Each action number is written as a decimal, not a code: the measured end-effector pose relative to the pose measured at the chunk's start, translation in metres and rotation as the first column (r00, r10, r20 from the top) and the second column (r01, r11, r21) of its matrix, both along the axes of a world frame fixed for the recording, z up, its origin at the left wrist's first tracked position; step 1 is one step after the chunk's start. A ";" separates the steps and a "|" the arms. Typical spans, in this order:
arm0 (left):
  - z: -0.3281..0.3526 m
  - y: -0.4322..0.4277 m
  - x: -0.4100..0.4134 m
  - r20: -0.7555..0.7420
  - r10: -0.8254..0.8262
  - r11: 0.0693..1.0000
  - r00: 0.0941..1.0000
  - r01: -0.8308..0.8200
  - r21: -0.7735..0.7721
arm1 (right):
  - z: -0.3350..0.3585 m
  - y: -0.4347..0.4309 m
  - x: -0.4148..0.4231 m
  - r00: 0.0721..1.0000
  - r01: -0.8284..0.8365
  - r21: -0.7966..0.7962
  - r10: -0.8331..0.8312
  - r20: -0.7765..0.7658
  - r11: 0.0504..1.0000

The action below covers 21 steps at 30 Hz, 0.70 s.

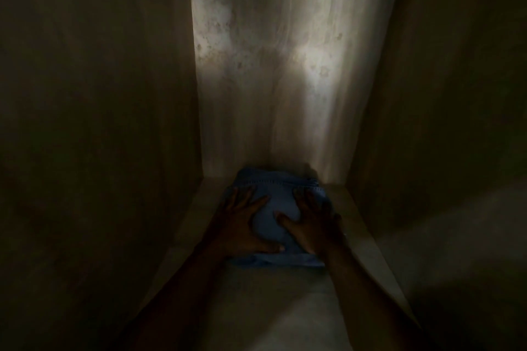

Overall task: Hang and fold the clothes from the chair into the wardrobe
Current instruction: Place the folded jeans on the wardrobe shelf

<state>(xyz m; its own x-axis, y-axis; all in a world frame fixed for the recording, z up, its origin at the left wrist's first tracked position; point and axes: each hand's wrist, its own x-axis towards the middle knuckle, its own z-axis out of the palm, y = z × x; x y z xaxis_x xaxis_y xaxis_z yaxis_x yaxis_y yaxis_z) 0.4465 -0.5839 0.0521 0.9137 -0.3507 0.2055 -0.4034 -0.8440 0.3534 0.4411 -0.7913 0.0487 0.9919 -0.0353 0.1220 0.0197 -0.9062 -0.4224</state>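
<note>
I am looking into a dim wardrobe compartment with pale wood-grain walls (299, 65). A folded blue garment (275, 194) lies on the shelf (285, 308), pushed near the back panel. My left hand (242, 225) rests flat on its left side, fingers spread wide and straight, thumb reaching along the near edge. My right hand (310, 222) lies flat on its right side, fingers likewise spread and holding nothing. Both forearms reach in from below.
</note>
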 end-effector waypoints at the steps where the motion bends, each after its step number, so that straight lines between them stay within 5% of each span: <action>1: 0.001 -0.001 0.007 0.004 0.000 1.000 1.000 0.000 -0.002 | -0.003 -0.001 0.008 1.000 0.003 0.004 -0.003 0.012 1.000; 16: 0.007 -0.012 0.044 -0.022 -0.105 0.977 0.994 0.099 -0.188 | -0.006 -0.003 0.046 0.932 0.039 0.011 -0.040 0.361 0.999; 21: 0.006 -0.010 0.017 0.023 0.016 0.973 1.000 -0.011 -0.231 | 0.009 -0.001 0.010 0.899 -0.105 0.116 0.044 0.436 0.988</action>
